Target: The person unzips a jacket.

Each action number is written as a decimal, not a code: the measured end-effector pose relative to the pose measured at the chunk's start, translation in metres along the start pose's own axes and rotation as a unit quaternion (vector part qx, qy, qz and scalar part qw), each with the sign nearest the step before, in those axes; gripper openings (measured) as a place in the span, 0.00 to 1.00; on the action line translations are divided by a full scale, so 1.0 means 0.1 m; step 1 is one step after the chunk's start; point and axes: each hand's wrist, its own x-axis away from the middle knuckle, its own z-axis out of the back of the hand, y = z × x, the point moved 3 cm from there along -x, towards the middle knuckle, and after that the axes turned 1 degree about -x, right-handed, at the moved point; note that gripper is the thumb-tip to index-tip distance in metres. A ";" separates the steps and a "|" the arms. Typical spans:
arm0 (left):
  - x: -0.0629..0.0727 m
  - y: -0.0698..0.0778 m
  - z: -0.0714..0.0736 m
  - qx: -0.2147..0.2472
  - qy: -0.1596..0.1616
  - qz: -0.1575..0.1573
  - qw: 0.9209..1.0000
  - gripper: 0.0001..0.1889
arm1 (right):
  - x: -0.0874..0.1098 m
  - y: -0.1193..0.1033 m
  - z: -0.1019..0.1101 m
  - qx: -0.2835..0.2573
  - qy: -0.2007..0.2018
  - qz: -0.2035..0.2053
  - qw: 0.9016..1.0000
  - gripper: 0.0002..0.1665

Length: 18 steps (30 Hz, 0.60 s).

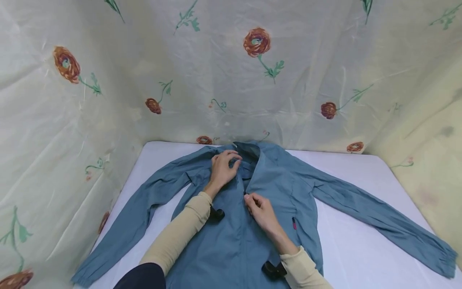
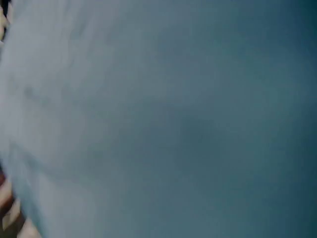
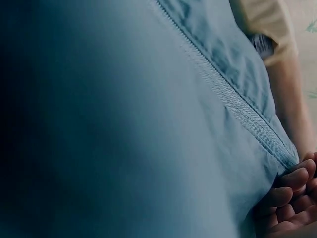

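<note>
A blue zip-front jacket [image 1: 223,237] lies front up with both sleeves spread, its collar open at the far end. At the open edge near the collar, my left hand [image 1: 224,168] bends its fingers and thumb on the fabric. My right hand [image 1: 261,208] pinches the zipper pull [image 1: 245,193] at mid-chest, where the opening narrows to a point. Below it the front looks joined. In the right wrist view, the zipper tape [image 3: 237,109] runs down to the curled right fingers [image 3: 292,181]. Blurred blue cloth [image 2: 158,119] fills most of the left wrist view.
The jacket lies on a white table [image 1: 357,237], with the right-hand sleeve [image 1: 382,216] reaching toward its side edge. Flower-patterned curtains [image 1: 216,72] enclose the back and sides. Dark wrist cameras [image 1: 272,271] sit under both forearms, close to the cloth.
</note>
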 end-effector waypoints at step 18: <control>0.29 0.05 0.06 0.072 -0.272 -0.113 0.953 0.10 | -0.19 0.25 0.02 -0.004 0.035 0.006 0.999 0.22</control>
